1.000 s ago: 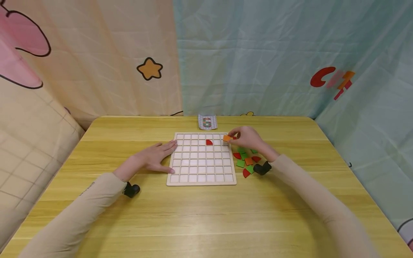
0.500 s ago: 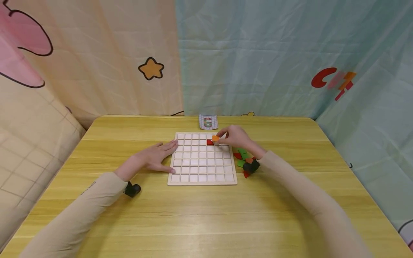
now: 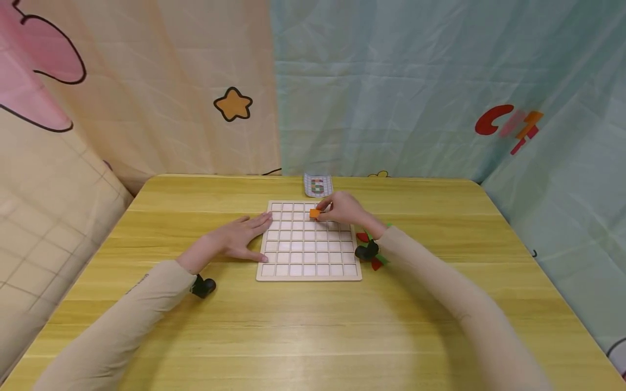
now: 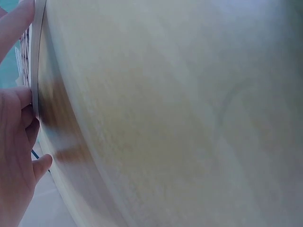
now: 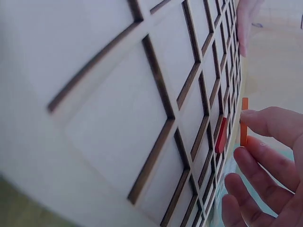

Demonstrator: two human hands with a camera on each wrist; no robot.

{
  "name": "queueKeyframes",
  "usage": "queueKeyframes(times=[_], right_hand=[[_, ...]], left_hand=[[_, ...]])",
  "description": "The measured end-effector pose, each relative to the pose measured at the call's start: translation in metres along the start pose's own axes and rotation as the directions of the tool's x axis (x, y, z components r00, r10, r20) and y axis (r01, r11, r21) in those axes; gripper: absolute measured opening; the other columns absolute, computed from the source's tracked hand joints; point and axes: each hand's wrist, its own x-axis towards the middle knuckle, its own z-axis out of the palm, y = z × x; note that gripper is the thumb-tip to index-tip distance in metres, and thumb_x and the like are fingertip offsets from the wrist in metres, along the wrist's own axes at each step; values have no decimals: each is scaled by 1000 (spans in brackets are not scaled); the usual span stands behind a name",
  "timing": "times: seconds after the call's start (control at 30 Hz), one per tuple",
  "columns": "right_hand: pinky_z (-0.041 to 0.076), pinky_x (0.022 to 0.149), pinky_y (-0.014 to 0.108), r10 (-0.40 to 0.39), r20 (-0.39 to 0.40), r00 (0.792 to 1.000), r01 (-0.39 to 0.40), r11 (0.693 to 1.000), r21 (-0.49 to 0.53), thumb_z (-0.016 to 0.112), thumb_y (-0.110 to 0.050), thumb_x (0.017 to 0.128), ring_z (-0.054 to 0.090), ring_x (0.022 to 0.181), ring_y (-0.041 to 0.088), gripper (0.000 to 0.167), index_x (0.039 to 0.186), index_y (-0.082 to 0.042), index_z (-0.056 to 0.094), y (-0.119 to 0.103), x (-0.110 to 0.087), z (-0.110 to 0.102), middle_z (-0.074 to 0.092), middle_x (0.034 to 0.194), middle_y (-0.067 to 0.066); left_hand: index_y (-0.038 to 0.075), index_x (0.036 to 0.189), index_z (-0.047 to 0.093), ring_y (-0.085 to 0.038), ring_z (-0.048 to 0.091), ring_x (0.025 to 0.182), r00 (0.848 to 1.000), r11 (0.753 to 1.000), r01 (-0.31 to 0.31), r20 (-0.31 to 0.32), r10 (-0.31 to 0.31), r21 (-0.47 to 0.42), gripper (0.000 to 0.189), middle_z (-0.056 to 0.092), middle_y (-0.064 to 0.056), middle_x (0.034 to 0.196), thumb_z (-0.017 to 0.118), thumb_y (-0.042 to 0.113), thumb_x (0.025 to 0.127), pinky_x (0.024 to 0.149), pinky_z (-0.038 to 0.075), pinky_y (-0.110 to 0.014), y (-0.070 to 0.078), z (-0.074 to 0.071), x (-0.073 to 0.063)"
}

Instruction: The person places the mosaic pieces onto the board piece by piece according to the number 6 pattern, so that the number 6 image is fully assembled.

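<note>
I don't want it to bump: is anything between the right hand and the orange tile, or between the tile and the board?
Nothing visible. The right hand pinches the tile, and I see only a gap between tile and board. A red piece lies on the board nearby.

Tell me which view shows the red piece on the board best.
The right wrist view: it shows the red piece on the board with nothing in front. In the head view I cannot make it out; the orange tile in the right hand likely covers it. The left wrist view shows none of it.
</note>
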Motion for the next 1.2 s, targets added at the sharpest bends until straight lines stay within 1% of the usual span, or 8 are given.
queueKeyframes(times=[0.13, 0.2, 0.3, 0.5, 0.93, 1.1, 1.2], right_hand=[[53, 73, 28, 7, 17, 1000, -7, 1000, 8, 73, -27, 85, 67, 88, 18, 28, 107, -10, 74, -2, 4, 4, 74, 103, 6], [53, 76, 29, 18, 23, 1000, -19, 1000, 3, 73, -27, 85, 67, 89, 17, 27, 107, -11, 74, -2, 7, 6, 74, 103, 5], [53, 74, 28, 31, 28, 999, -31, 1000, -6, 74, -28, 85, 67, 87, 16, 27, 107, -12, 74, -1, 10, 8, 74, 102, 4], [49, 66, 24, 42, 35, 998, -41, 999, -25, 74, -30, 84, 65, 78, 14, 25, 103, -13, 75, 0, 14, 10, 75, 98, 3], [52, 76, 30, 31, 53, 998, -30, 999, -17, 73, -30, 85, 66, 86, 16, 28, 107, -14, 75, 0, 18, 14, 74, 101, 3], [53, 77, 31, 22, 51, 998, -22, 1000, -7, 73, -29, 85, 66, 87, 17, 28, 108, -13, 74, 0, 18, 13, 74, 103, 3], [52, 76, 30, 10, 47, 999, -9, 1000, -18, 73, -28, 85, 64, 86, 16, 28, 109, -14, 74, 1, 17, 14, 73, 105, 2]], left_hand=[[4, 154, 9, -30, 12, 150, 1000, 1000, 2, 5, -2, -2, 105, 3, -14, 163, 52, 70, 85, 120, 13, -54, 1, -1, 0], [4, 154, 9, -30, 12, 150, 1000, 1000, 2, 6, -2, -2, 106, 3, -14, 163, 52, 71, 84, 120, 13, -54, 1, -1, 0], [4, 154, 9, -30, 13, 150, 1000, 1000, -1, 1, 1, -7, 106, 3, -14, 163, 52, 70, 84, 120, 13, -54, 1, 0, 0], [3, 154, 10, -29, 14, 149, 1000, 1000, -11, -12, 11, -9, 105, 4, -14, 163, 53, 69, 84, 120, 14, -54, 1, 0, 0], [3, 154, 10, -30, 14, 149, 1000, 1000, -9, -11, 9, -5, 104, 4, -14, 163, 53, 69, 85, 120, 14, -54, -1, 0, 0], [4, 154, 9, -29, 13, 150, 1000, 1000, -6, -8, 6, -2, 105, 3, -13, 163, 52, 70, 85, 120, 13, -54, -1, 1, 0], [4, 154, 9, -29, 13, 150, 1000, 1000, -6, -6, 6, -8, 105, 3, -14, 163, 52, 69, 85, 120, 13, -54, -1, 1, -1]])
